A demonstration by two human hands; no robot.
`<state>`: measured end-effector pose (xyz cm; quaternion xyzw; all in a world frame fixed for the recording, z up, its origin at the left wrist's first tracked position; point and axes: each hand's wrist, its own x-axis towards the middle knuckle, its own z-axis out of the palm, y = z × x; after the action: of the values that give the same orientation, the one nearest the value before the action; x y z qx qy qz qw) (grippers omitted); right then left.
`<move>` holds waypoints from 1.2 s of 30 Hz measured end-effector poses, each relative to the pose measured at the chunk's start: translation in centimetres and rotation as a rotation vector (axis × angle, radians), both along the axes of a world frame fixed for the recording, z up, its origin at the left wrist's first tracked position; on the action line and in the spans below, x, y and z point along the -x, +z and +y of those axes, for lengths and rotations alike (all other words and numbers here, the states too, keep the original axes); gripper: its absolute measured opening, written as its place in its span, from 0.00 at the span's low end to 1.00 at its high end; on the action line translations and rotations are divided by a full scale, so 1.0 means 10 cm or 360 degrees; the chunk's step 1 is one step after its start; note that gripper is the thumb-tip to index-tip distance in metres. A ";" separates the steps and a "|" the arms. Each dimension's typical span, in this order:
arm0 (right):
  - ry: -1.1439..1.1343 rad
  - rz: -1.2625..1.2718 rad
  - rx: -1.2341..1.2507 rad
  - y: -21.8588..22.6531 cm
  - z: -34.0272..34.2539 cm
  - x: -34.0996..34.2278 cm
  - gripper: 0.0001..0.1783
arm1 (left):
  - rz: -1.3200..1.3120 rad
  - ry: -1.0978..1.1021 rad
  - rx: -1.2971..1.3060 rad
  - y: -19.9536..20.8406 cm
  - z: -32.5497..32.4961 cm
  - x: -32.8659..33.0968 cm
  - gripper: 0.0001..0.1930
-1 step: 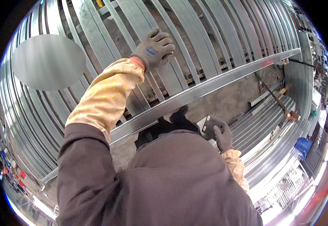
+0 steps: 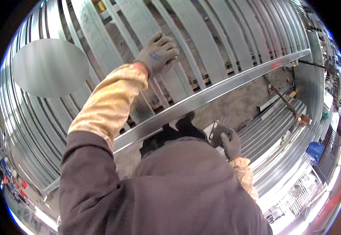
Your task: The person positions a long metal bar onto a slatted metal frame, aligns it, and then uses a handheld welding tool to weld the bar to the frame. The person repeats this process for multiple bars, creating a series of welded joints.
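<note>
metal studs (image 2: 202,39), two gloved hands, left hand (image 2: 158,53), right hand (image 2: 227,141)

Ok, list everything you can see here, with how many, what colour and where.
studs: many, silver-grey, in a row across the top and left
rail: one, silver, long, running from lower left to upper right over the studs
stack: several silver channels, lying at right of the rail
floor: grey, bare strip between rail and stack
cable: one, dark, across the floor at right
box: one, blue, far right
top: one, brown-grey, lower centre
sleeves: two, tan, on both forearms
left hand: grey glove, flat on a stud
right hand: grey glove, closed on a small silver piece; what it is I cannot tell
</note>
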<state>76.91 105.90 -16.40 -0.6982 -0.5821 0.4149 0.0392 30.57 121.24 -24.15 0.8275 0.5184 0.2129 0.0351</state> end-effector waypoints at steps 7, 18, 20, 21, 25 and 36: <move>-0.0346 0.0073 -0.0018 -0.05 -0.24 -0.21 0.23 | 0.0062 0.0085 0.0130 0.10 -0.47 0.22 0.34; -0.0599 0.0240 0.0045 -0.09 -0.12 -0.31 0.19 | -0.0037 0.0112 0.0173 0.47 -0.13 -0.14 0.28; -0.0503 0.0095 0.0148 -0.15 -0.02 -0.35 0.22 | -0.0146 -0.0021 0.0027 0.51 0.21 -0.44 0.22; -0.0480 0.0153 0.0100 -0.20 -0.01 -0.36 0.22 | -0.0033 -0.0027 0.0095 0.46 0.30 -0.46 0.20; -0.0466 0.0211 0.0074 -0.13 0.11 -0.33 0.22 | 0.0139 -0.0089 0.0224 0.32 0.48 -0.47 0.12; -0.0607 0.0045 0.0033 -0.46 0.04 -1.30 0.21 | -0.0115 -0.0075 -0.0046 0.56 1.02 -1.21 0.11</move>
<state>89.90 106.26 -21.02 -0.7904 -0.4342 0.4157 0.1180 42.70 131.39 -18.53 0.8316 0.4941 0.2491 0.0468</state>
